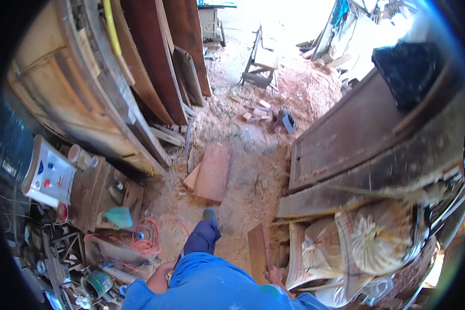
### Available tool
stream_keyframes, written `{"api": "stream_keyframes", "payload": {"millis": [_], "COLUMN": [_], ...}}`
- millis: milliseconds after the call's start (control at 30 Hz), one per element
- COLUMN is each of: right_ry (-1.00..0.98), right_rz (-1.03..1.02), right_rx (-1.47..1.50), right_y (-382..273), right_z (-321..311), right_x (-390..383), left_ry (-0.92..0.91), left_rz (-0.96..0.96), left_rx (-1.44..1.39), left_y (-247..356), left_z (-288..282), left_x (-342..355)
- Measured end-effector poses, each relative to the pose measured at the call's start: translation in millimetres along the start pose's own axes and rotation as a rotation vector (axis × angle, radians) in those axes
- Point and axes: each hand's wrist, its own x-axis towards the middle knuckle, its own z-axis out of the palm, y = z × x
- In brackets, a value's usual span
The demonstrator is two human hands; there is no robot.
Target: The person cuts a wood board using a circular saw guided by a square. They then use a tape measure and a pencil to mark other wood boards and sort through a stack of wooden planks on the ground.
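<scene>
two grips: right hand (275, 275) clasps a plank (258, 252), left hand (159, 276) empty, sawdust floor (253, 175).

A sawdust path (253, 170) runs open ahead between leaning boards (150, 67) on the left and a plank stack (367, 139) with sacks (367, 237) on the right, broken only by a flat slab (212, 173).

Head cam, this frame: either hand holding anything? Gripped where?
Right hand grips a short reddish wooden board at its lower end, board pointing up and forward. Left hand hangs by the hip; nothing visible in it.
</scene>
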Motion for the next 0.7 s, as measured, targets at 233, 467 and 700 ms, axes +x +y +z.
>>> {"api": "stream_keyframes", "payload": {"millis": [233,467,700], "right_ry": [-0.151,-0.175,-0.189], "right_rz": [0.227,0.211,0.189], "right_rx": [0.038,0.11,0.161], "right_y": [-28,-154,-254], "right_z": [-85,-187,-305], "right_x": [86,156,300], "left_ry": [-0.082,0.302,-0.005], "left_rz": [0.043,0.12,0.503], "left_rx": [0.219,0.141,0.395], "left_y": [133,293,412], "left_z": [-160,-380,-514], "left_x": [31,90,186]}}
